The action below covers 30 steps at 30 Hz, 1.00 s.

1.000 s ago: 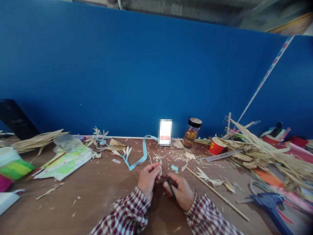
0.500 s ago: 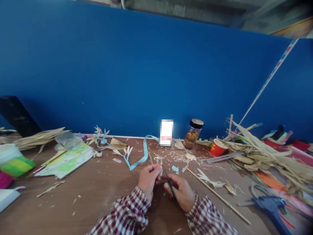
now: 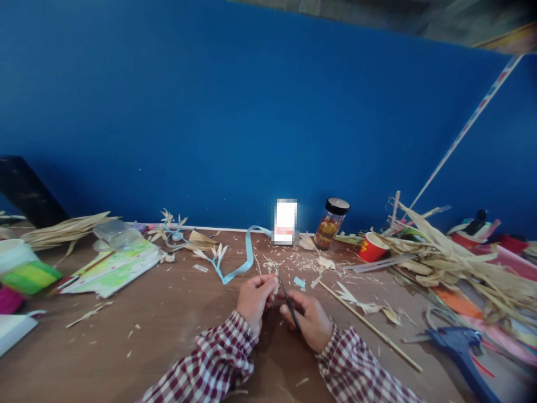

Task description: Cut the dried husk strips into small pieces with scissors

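Observation:
My left hand (image 3: 254, 302) pinches a small pale strip of dried husk (image 3: 276, 284) between thumb and fingertips, low over the table. Close on its right, my right hand (image 3: 311, 319) is closed around dark scissors (image 3: 291, 311), whose tips point up toward the strip. Whether the blades touch it is too small to tell. Beyond the hands lie many pale husk clippings (image 3: 274, 264) and a light blue scrap (image 3: 299, 282). Left of them rests a husk flower with a blue-wrapped stem (image 3: 217, 265), joined to a light blue ribbon (image 3: 249, 252).
A lidded jar (image 3: 331, 225) and a red paper cup (image 3: 372, 247) stand at the back. Dried husks (image 3: 444, 263) pile up on the right, near a blue glue gun (image 3: 459, 347) and a thin stick (image 3: 373, 329). A painted sheet (image 3: 111, 274) lies left. A blue partition (image 3: 210, 112) rises behind.
The view has tilted slightly, so the table's things sit a little higher. Both hands keep nearly the same place and hold, with the scissors still beside the strip.

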Each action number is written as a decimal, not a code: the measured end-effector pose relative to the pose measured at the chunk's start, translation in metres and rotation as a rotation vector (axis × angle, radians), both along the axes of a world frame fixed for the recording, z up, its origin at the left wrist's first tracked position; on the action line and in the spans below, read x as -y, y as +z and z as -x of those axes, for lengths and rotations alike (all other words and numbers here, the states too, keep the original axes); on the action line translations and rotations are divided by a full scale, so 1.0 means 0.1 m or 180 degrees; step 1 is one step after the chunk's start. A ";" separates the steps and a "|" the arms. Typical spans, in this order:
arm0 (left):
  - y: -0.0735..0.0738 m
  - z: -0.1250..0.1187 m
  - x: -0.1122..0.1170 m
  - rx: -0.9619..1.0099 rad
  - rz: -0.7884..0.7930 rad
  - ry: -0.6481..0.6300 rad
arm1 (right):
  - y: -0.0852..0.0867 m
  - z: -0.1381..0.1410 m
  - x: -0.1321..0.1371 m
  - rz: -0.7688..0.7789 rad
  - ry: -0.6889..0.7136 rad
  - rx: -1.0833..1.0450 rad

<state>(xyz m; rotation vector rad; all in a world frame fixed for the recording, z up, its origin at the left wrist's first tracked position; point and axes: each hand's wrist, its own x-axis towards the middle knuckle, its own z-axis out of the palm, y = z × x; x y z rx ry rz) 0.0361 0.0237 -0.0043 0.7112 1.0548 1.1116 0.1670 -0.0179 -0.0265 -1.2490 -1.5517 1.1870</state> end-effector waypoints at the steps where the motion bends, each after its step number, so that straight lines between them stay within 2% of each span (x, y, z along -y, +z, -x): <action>1: 0.00 0.00 0.00 -0.0006 0.0003 0.0000 | 0.00 0.00 0.00 0.0006 0.0004 0.0000; 30: 0.01 0.00 0.00 -0.0033 0.0033 -0.0003 | 0.02 0.00 -0.01 -0.0164 -0.0037 0.0186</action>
